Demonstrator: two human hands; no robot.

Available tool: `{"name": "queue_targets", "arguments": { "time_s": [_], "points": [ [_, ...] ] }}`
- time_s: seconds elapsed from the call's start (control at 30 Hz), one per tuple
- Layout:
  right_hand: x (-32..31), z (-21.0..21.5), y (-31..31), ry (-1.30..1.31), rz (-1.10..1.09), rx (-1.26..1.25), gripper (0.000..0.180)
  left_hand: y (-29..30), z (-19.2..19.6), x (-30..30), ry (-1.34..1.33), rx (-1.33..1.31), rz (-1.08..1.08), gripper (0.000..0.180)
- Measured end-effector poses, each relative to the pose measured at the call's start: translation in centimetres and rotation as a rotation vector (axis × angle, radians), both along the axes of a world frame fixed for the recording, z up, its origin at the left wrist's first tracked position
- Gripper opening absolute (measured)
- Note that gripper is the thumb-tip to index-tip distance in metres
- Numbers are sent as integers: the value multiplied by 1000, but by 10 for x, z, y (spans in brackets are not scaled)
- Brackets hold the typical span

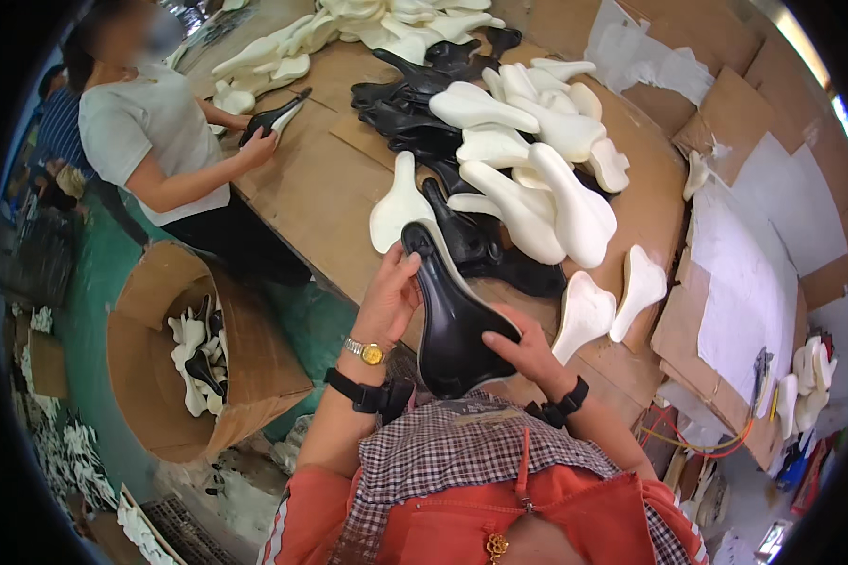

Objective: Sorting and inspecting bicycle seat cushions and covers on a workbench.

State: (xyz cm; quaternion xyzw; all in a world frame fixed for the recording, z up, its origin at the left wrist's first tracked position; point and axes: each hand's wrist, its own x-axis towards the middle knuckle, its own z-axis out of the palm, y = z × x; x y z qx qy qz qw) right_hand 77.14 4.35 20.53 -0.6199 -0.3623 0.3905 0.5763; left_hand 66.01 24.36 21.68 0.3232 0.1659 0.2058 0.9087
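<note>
Between my two hands I hold a bicycle saddle base [450, 325], a glossy black shell with a pale rim along its right edge. Its narrow nose points away from me and its wide end is close to my apron. My left hand [396, 294] grips it near the nose, thumb on the black face. My right hand [523, 344] has the wide end, with the thumb on top and the fingers hidden beneath. Just beyond lie a white saddle pad [401, 205] and several black shells [462, 226]. A white pad [586, 311] rests right of my right hand.
White pads [575, 202] and black shells are heaped on the cardboard-covered table [320, 202]. Across at the left, a co-worker [151, 141] holds another black-and-white saddle. A large cardboard box [151, 395] with saddle parts stands at left. Cardboard sheets [725, 301] edge the right side.
</note>
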Motion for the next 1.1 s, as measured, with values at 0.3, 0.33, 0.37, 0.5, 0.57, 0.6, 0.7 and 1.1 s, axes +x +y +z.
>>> {"name": "queue_targets", "arguments": {
  "time_s": [0.3, 0.33, 0.37, 0.5, 0.57, 0.6, 0.7, 1.1],
  "points": [
    [-3, 18, -7, -13, 75, -2, 49, 9, 19, 8, -112, -142, 79, 35],
    [-4, 18, -8, 20, 68, -1, 50, 9, 21, 9, -111, -130, 90, 32],
    [-4, 17, -8, 16, 74, 1, 50, 9, 20, 10, -114, -128, 95, 32],
    [-4, 13, -7, 41, 60, -12, 48, 11, 17, 12, -111, -67, 104, 28],
    [-4, 10, -7, 58, 56, -13, 48, 10, 13, 13, -95, -54, 109, 27],
    [-4, 9, -6, 76, 65, -29, 47, 10, 12, 13, -78, -20, 120, 25],
    [-4, 2, -4, 61, 98, -71, 46, 12, -7, 13, -22, 54, 141, 23],
    [58, -102, 89, 671, -324, -311, 42, 17, -156, 1, 374, 12, 165, 32]
  ]
}}
